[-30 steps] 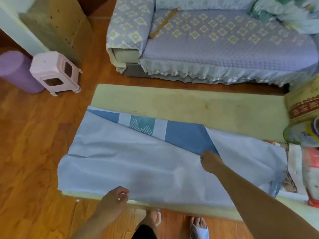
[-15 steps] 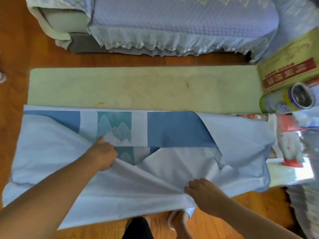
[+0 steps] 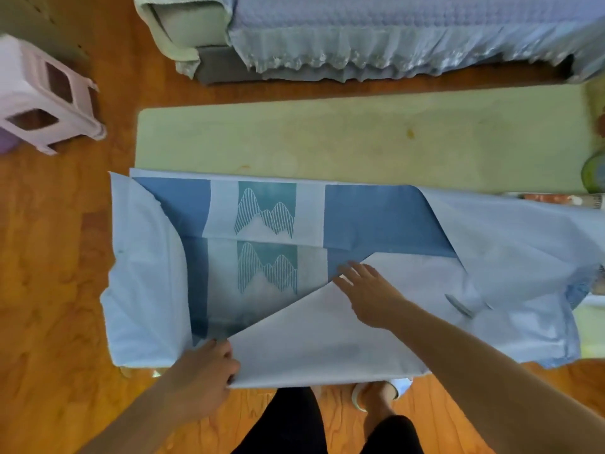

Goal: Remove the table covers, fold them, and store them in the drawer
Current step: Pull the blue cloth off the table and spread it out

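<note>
Blue-and-white cloth, the table cover (image 3: 268, 224), lies half-folded across the near part of the pale table (image 3: 327, 139). At the near edge the left hand (image 3: 203, 378) pinches a pale flap corner; the right hand (image 3: 370, 290) presses it flat, fingers spread. If the pinch slips, the slack fabric would probably slide floorward and skew the fold.
</note>
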`<act>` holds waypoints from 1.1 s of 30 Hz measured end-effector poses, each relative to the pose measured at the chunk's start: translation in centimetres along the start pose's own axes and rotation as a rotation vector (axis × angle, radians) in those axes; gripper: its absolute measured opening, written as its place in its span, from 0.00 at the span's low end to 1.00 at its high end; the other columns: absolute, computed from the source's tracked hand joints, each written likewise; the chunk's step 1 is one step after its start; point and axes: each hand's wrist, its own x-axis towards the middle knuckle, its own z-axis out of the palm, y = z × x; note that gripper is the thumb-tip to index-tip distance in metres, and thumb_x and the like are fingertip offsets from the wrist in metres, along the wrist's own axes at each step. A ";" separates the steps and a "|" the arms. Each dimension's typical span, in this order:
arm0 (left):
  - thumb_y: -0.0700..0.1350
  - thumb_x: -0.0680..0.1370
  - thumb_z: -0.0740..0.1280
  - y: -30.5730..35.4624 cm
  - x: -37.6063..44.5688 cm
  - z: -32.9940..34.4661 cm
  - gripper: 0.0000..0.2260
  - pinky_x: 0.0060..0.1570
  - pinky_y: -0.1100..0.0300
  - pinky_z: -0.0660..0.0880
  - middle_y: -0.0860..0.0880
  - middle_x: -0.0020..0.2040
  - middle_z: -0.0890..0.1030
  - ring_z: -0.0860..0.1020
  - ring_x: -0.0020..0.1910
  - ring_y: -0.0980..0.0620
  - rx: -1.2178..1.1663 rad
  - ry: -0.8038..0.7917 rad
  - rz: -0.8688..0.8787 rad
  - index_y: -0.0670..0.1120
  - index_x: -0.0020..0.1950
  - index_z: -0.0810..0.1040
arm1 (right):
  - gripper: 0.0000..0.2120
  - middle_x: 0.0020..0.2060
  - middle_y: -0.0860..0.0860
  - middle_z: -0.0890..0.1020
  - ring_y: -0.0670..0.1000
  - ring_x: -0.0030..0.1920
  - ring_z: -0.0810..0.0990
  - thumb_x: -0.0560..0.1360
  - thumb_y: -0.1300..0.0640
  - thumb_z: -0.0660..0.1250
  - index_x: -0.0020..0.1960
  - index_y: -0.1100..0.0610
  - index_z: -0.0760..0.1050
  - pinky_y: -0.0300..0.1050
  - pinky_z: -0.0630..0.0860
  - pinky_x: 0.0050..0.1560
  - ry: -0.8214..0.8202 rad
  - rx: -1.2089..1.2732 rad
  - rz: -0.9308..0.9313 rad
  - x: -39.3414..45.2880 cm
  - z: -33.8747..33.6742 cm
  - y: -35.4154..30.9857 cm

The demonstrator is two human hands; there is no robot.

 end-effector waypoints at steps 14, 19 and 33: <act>0.56 0.78 0.63 -0.2 -1.9 -2.2 0.08 0.49 0.63 0.71 0.54 0.52 0.76 0.75 0.47 0.57 -0.173 -0.416 -0.023 0.56 0.52 0.78 | 0.13 0.65 0.57 0.75 0.64 0.70 0.68 0.77 0.55 0.64 0.58 0.54 0.82 0.61 0.54 0.76 -0.113 -0.479 -0.137 -5.6 -0.8 0.3; 0.56 0.75 0.68 0.7 -4.1 -2.9 0.09 0.41 0.59 0.70 0.57 0.44 0.71 0.72 0.42 0.55 -0.108 -0.365 -0.124 0.56 0.49 0.71 | 0.09 0.32 0.52 0.75 0.55 0.34 0.74 0.76 0.58 0.57 0.55 0.56 0.69 0.52 0.75 0.53 -0.112 -0.209 -0.077 -14.0 -5.1 -2.0; 0.53 0.80 0.60 3.6 -11.9 -10.5 0.16 0.57 0.55 0.76 0.50 0.64 0.77 0.79 0.60 0.48 0.193 0.272 -0.508 0.53 0.67 0.75 | 0.13 0.39 0.48 0.71 0.55 0.47 0.77 0.76 0.41 0.65 0.48 0.51 0.73 0.47 0.71 0.44 -0.058 -0.213 0.101 -31.1 -28.4 -0.7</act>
